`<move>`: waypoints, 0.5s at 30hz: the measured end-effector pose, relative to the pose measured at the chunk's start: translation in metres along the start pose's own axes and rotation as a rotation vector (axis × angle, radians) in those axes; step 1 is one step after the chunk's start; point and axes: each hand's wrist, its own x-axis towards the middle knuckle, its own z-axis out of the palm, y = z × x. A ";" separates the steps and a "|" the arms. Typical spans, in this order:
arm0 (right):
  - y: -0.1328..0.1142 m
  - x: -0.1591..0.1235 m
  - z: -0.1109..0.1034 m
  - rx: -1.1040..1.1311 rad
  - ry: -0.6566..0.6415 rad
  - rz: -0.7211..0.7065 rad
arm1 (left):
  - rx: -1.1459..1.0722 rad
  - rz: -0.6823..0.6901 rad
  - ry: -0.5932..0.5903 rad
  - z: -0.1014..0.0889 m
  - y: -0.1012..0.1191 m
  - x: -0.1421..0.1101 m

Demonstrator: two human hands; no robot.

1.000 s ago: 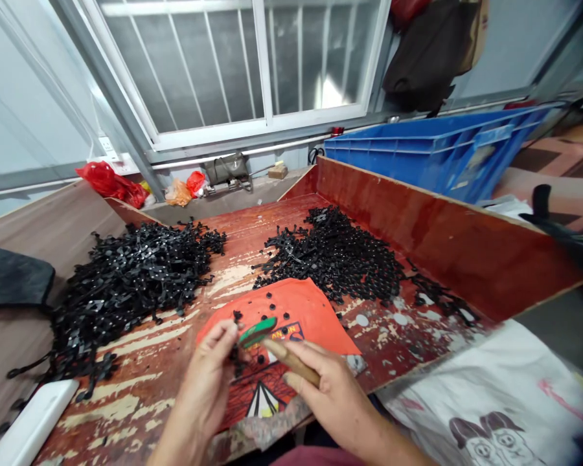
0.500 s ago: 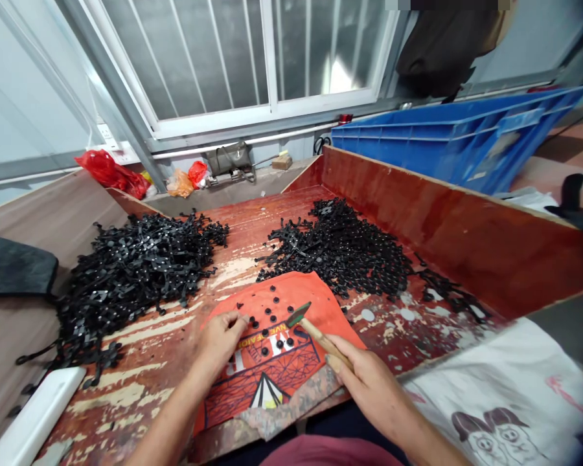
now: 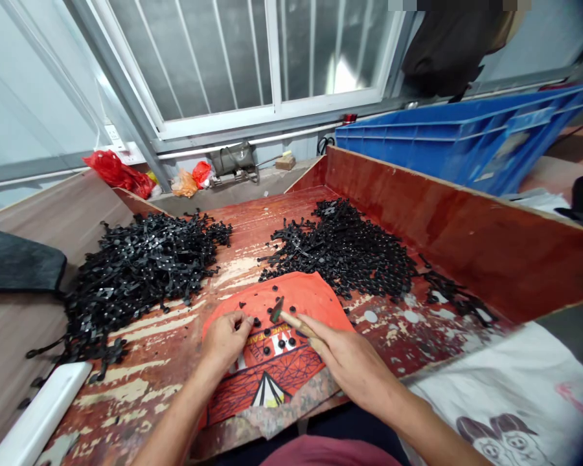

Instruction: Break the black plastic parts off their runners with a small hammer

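On the orange printed cloth (image 3: pixel 291 288) lie several small round black parts (image 3: pixel 282 343). My right hand (image 3: pixel 350 353) is wrapped round the wooden handle of a short-bladed knife (image 3: pixel 296 321). The knife's dark blade points up and left, over the black parts and a little right of my left fingertips. At the cloth's left side, my left hand (image 3: pixel 228 340) is closed in a pinch. A black part (image 3: pixel 256 321) sits right at its thumb and fingertip; whatever lies between the fingers is hidden.
A large pile of black parts (image 3: pixel 150 265) lies on the left, another black pile (image 3: pixel 344 252) on the right. A red wooden board (image 3: pixel 447 226) borders the worn table, with a blue crate (image 3: pixel 418 152) behind it. A white bar (image 3: pixel 43 414) lies front left.
My right hand has moved the knife left, and its blade is now nearer my left fingertips. My left hand stays pinched in about the same place. The view has shifted slightly.
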 end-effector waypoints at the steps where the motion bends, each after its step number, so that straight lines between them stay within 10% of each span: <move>1: -0.004 0.005 0.000 -0.031 0.000 -0.026 | 0.022 0.025 0.015 0.000 0.000 0.000; 15: -0.013 0.023 0.022 -0.116 0.119 -0.053 | 0.011 0.121 0.066 0.002 -0.002 -0.003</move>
